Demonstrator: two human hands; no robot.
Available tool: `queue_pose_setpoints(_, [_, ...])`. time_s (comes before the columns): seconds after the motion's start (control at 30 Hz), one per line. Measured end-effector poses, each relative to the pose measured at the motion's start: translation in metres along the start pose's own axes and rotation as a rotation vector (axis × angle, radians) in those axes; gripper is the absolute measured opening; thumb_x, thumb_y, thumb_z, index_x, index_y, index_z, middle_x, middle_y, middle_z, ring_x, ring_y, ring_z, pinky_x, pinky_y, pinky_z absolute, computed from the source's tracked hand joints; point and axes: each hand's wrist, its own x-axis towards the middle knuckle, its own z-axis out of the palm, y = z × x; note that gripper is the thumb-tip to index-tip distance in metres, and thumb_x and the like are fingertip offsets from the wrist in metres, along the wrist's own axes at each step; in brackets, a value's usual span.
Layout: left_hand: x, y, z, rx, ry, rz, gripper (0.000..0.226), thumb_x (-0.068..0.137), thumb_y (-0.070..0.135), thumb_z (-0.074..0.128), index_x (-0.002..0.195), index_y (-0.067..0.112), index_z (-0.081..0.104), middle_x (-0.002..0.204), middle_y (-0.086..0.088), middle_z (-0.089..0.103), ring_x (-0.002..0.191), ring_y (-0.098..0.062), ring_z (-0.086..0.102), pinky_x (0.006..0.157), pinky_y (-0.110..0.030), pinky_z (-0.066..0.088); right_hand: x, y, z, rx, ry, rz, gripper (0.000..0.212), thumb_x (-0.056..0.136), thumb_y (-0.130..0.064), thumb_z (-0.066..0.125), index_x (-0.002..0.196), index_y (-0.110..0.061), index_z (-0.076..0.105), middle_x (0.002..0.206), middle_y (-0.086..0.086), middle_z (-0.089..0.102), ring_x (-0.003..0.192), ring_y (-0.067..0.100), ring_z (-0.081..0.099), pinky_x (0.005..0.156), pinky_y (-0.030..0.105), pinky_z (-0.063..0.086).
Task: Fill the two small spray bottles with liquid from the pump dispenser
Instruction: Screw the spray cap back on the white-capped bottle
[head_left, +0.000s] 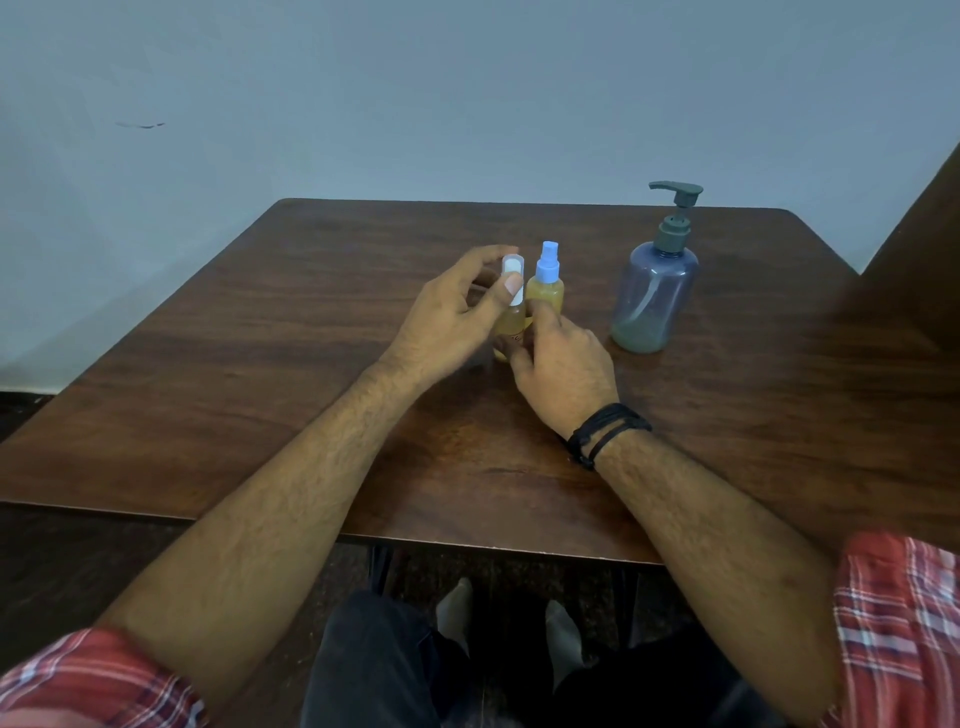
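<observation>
gripping, right hand: fingers wrapped low on the white-capped spray bottle
left hand: thumb and fingers pinching its cap
blue-capped spray bottle: upright, touching at 1 o'clock
pump dispenser: apart at 2 o'clock on table

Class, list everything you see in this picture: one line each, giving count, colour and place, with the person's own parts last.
Table: one, dark brown wood, against the wall.
Spray bottles: two, yellow liquid inside, table centre; white-capped bottle left, blue-topped bottle right.
Pump dispenser: one, bluish translucent with grey pump, right of the bottles, little liquid at bottom.
Wall: pale blue-grey, behind.
Left hand: fingers at the white cap.
Right hand: around the bottles' bases; black wristband.
Sleeves: red plaid, rolled up.
</observation>
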Motion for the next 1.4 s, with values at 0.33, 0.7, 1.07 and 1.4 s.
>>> queue_pose_setpoints(0.33, [-0.002, -0.014, 0.003, -0.038, -0.109, -0.072, 0.043, 0.089, 0.020, 0.077, 0.129, 0.019, 0.063, 0.116, 0.004, 0.071, 0.104, -0.006, 0.070, 0.087, -0.032, 0.061, 0.000, -0.003, -0.002, 0.012, -0.014, 0.043, 0.038, 0.097, -0.040, 0.055, 0.127, -0.016, 0.053, 0.107, 0.005, 0.070, 0.096, 0.028, 0.067, 0.084, 0.048, 0.055])
queue_pose_setpoints(0.7, [-0.001, -0.020, 0.007, 0.058, -0.099, -0.064, 0.039, 0.089, 0.028, 0.077, 0.125, 0.027, 0.061, 0.109, 0.015, 0.070, 0.100, 0.008, 0.066, 0.080, -0.007, 0.051, -0.003, -0.002, -0.008, 0.088, -0.022, 0.052, 0.048, 0.089, -0.037, 0.061, 0.133, -0.018, 0.054, 0.103, 0.000, 0.071, 0.094, 0.025, 0.068, 0.085, 0.043, 0.054])
queue_pose_setpoints(1.07, [0.000, -0.025, 0.006, 0.164, -0.101, -0.086, 0.050, 0.085, 0.037, 0.080, 0.128, 0.026, 0.058, 0.100, 0.019, 0.067, 0.088, 0.007, 0.066, 0.080, -0.018, 0.054, 0.001, 0.010, -0.012, 0.335, 0.166, 0.168, 0.051, 0.086, -0.022, 0.074, 0.127, -0.009, 0.047, 0.125, 0.005, 0.053, 0.108, 0.017, 0.057, 0.088, 0.034, 0.052])
queue_pose_setpoints(1.4, [0.008, -0.032, -0.006, 0.339, -0.170, -0.110, 0.034, 0.083, 0.052, 0.076, 0.104, 0.034, 0.055, 0.087, 0.020, 0.064, 0.079, 0.004, 0.063, 0.064, -0.015, 0.043, 0.027, 0.006, -0.022, 0.187, -0.091, 0.313, 0.058, 0.094, -0.028, 0.069, 0.142, -0.008, 0.044, 0.138, 0.012, 0.057, 0.126, 0.030, 0.056, 0.101, 0.038, 0.046])
